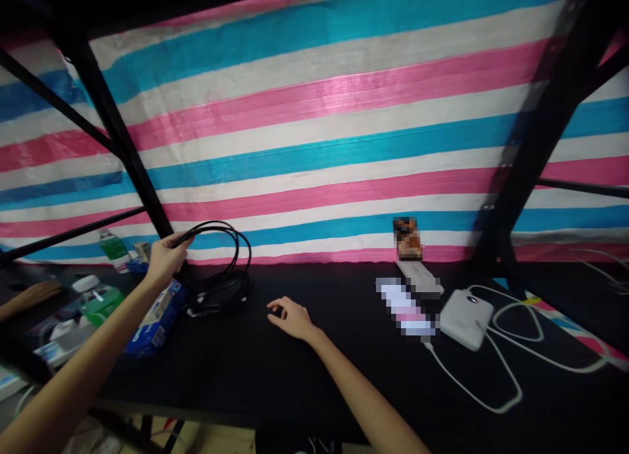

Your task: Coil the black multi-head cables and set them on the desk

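My left hand point(166, 261) is closed on a looped black cable point(240, 244), holding it up above the dark table. The cable's lower coils and its metal-tipped plug ends hang at or near the tabletop; whether they touch it I cannot tell. Just below that hand is a blue box point(156, 323), partly covered by my forearm. My right hand point(291, 318) hovers low over or rests on the table's middle, fingers loosely curled and apart, with nothing in them.
A white power bank point(466, 319) with white cables, a blurred-out phone-like item point(405, 308) and a pale box point(420, 277) lie rightward. Green bottles point(101, 301) stand left, near another person's hand point(37, 295). Black frame posts point(130, 159) rise before a striped sheet point(319, 146).
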The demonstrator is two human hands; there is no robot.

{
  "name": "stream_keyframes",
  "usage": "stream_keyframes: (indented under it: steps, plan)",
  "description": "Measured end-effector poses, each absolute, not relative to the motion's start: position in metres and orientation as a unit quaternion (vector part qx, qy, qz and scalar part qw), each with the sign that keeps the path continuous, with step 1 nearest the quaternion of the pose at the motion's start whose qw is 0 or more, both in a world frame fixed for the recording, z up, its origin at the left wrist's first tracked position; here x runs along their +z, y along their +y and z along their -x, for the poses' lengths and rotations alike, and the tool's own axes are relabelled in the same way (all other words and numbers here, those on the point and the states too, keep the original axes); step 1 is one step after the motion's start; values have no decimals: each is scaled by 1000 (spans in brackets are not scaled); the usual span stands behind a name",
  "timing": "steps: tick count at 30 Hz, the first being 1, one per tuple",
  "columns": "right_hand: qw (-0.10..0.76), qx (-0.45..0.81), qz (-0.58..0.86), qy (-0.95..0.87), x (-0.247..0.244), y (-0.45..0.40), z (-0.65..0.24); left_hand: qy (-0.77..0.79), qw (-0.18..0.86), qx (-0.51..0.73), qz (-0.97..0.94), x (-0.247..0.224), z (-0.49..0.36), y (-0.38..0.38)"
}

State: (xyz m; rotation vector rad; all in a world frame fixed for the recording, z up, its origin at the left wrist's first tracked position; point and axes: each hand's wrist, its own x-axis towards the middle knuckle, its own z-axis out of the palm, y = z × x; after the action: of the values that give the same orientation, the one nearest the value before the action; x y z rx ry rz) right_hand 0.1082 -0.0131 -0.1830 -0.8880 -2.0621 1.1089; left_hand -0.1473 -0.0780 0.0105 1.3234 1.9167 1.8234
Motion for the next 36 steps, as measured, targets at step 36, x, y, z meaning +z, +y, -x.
stream_keyframes:
  steps: [36]
  plan:
    - [668, 462, 388, -435, -144, 32, -198, 602, 373, 521, -476, -146, 58, -55]
